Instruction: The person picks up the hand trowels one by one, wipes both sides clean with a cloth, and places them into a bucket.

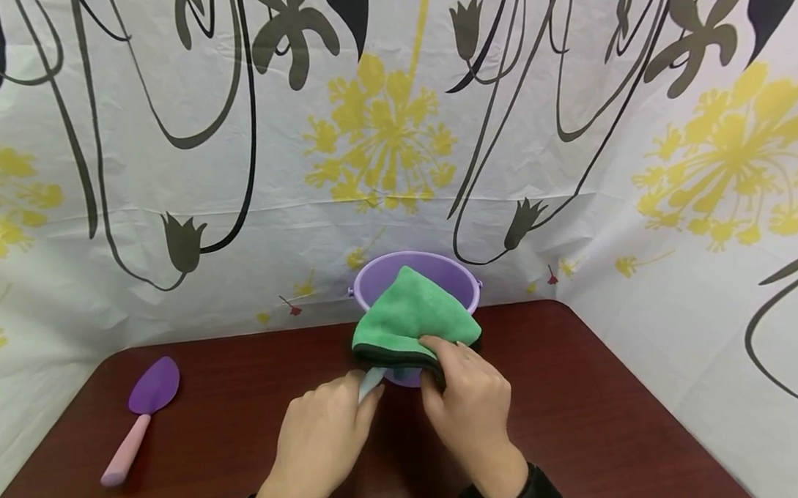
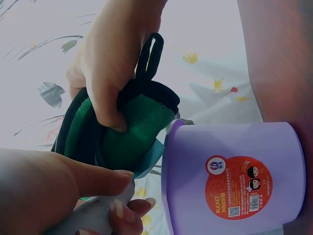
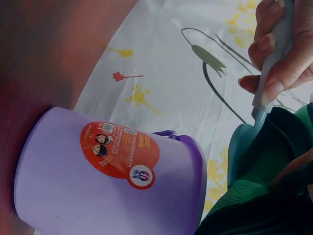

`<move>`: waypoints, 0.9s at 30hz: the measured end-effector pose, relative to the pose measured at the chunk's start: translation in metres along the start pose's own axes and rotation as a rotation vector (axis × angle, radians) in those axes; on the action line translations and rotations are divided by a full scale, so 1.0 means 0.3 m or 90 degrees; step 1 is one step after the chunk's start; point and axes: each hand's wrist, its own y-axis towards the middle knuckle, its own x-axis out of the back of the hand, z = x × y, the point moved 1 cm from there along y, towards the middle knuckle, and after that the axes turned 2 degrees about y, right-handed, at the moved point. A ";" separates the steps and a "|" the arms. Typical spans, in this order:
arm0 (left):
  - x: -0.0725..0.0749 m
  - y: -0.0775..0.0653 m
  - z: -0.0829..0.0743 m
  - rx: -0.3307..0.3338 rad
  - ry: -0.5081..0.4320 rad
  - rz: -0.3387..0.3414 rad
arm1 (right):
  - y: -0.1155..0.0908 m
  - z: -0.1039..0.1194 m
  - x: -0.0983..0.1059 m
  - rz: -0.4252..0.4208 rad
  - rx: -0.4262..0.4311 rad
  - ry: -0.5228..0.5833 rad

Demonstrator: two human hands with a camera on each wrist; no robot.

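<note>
My left hand (image 1: 322,431) grips the pale grey-blue handle of a small toy shovel (image 1: 372,382). The shovel's teal blade (image 2: 153,159) shows partly in both wrist views; the rest is covered by a green cloth (image 1: 410,307) with black edging. My right hand (image 1: 470,397) pinches that cloth, folded around the blade, thumb on the near side. A black hanging loop (image 2: 150,56) sticks out from the cloth's edge. Beyond the hands stands a light purple bucket (image 1: 453,276), its rim partly hidden behind the cloth in the head view. Shovel and cloth are held up at rim height.
On the left of the dark red-brown table (image 1: 247,445) lies a second shovel (image 1: 154,387) with a purple blade and pink handle. A white curtain (image 1: 385,227) with yellow and grey flowers hangs right behind the table. The bucket carries a red-orange sticker (image 3: 120,149).
</note>
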 end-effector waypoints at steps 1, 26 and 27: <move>0.000 -0.001 0.001 0.001 -0.002 0.000 | 0.001 0.000 0.001 -0.003 -0.001 -0.001; 0.010 -0.010 -0.004 0.000 -0.017 -0.008 | 0.018 -0.008 0.019 -0.036 -0.012 0.018; 0.011 -0.010 -0.004 -0.001 -0.018 -0.006 | 0.020 -0.010 0.020 -0.035 -0.010 0.024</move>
